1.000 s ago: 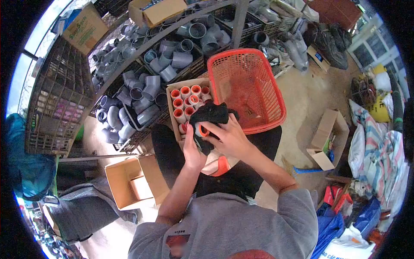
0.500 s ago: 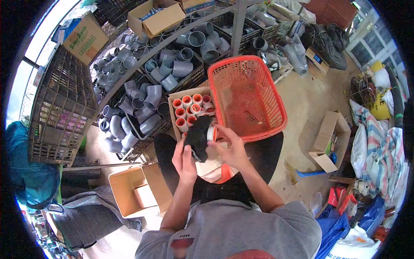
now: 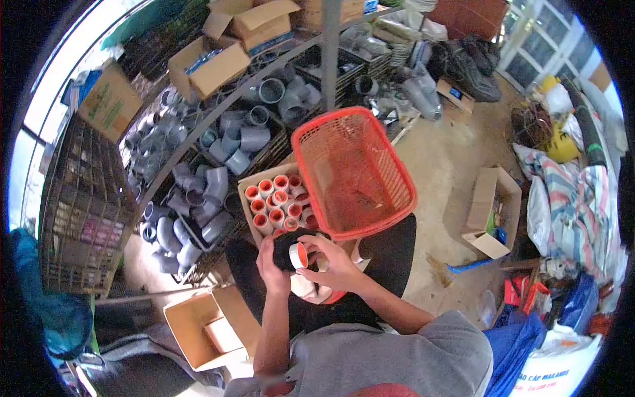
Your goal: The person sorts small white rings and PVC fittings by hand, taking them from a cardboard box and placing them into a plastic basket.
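Observation:
My left hand (image 3: 270,268) is wrapped round a black cloth (image 3: 282,251). Pressed into that cloth is a white pipe fitting (image 3: 295,258) with an orange inside, its round opening facing right. The fingers of my right hand (image 3: 336,268) grip the fitting from the right side, thumb below and fingers above. Both hands are over my lap. Just beyond them, several white pipe fittings (image 3: 266,187) with orange insides stand in a cardboard box (image 3: 249,180). A red plastic basket (image 3: 405,192) sits to the right of that box and partly covers it.
Grey pipe elbows (image 3: 216,182) fill crates at the far left. A metal post (image 3: 330,59) rises behind the basket. On the left floor stands an open cardboard box (image 3: 180,331); another cardboard box (image 3: 486,205) is at right, near a blue-handled brush (image 3: 471,266).
The view has shifted, so the surroundings sit lower and further left. My hands have turned the fitting, and its orange opening shows more fully. Both hands still hold it with the cloth.

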Action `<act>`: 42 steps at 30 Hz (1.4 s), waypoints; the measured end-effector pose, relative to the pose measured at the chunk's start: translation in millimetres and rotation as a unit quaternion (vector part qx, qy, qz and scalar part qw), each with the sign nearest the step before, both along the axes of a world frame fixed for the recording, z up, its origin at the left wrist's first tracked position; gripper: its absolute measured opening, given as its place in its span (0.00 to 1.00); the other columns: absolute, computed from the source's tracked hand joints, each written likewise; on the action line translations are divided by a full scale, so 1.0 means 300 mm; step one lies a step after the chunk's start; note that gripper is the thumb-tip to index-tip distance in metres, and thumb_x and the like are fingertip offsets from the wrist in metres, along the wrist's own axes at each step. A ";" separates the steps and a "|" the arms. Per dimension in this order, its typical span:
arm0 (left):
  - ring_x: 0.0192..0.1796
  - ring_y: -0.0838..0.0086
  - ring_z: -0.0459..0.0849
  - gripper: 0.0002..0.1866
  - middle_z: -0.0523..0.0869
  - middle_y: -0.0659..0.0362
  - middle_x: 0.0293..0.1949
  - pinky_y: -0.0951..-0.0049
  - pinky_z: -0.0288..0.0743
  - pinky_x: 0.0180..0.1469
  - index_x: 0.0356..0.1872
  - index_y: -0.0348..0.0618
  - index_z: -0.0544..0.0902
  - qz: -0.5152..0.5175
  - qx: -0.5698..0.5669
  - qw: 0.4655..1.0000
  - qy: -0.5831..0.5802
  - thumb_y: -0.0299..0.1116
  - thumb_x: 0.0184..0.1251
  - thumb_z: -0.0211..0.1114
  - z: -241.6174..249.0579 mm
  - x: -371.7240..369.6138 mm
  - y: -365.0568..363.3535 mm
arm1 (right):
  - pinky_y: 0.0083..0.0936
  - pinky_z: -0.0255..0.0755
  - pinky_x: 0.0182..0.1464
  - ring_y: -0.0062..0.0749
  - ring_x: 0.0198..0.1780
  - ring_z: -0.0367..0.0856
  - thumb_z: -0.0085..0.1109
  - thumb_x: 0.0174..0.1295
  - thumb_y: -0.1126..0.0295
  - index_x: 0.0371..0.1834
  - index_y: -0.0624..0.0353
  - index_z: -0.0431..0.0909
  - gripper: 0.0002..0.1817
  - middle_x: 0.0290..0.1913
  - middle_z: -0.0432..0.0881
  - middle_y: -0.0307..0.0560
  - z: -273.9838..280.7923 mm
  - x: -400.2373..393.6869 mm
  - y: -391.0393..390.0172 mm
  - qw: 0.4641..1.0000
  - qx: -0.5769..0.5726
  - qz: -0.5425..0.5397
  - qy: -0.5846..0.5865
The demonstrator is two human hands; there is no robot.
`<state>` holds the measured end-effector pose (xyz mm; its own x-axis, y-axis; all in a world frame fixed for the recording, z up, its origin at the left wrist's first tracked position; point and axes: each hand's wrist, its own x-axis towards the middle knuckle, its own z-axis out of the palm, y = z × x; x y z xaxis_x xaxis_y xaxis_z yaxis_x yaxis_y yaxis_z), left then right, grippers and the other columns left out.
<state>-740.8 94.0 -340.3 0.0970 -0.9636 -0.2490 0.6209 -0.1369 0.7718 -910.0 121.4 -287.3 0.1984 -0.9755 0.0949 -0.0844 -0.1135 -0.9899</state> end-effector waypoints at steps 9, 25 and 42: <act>0.67 0.54 0.78 0.13 0.80 0.46 0.63 0.57 0.66 0.73 0.52 0.32 0.85 -0.095 -0.354 0.798 -0.479 0.24 0.72 0.59 0.210 -0.083 0.081 | 0.41 0.76 0.53 0.55 0.52 0.81 0.74 0.45 0.71 0.53 0.67 0.75 0.29 0.47 0.77 0.59 -0.042 -0.081 -0.027 0.992 -0.096 -0.044 0.076; 0.51 0.74 0.81 0.21 0.85 0.56 0.48 0.72 0.73 0.60 0.56 0.34 0.81 -0.148 -0.108 0.939 -0.291 0.41 0.85 0.46 0.159 -0.098 0.203 | 0.45 0.70 0.57 0.53 0.53 0.75 0.78 0.46 0.69 0.52 0.61 0.79 0.28 0.47 0.77 0.52 0.008 -0.079 0.167 0.923 -0.269 -0.001 0.276; 0.54 0.73 0.84 0.23 0.87 0.58 0.52 0.71 0.75 0.60 0.60 0.35 0.82 -0.210 0.046 0.953 -0.215 0.43 0.83 0.51 -0.088 0.067 0.184 | 0.37 0.77 0.58 0.38 0.56 0.81 0.80 0.52 0.68 0.61 0.57 0.79 0.31 0.57 0.80 0.48 0.014 -0.060 0.095 0.994 -0.081 0.033 0.059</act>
<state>-720.7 149.2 -366.8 -0.1803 -0.9160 -0.3584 0.1265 -0.3829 0.9151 -928.0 149.8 -283.1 0.2804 -0.9339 0.2219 -0.1853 -0.2795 -0.9421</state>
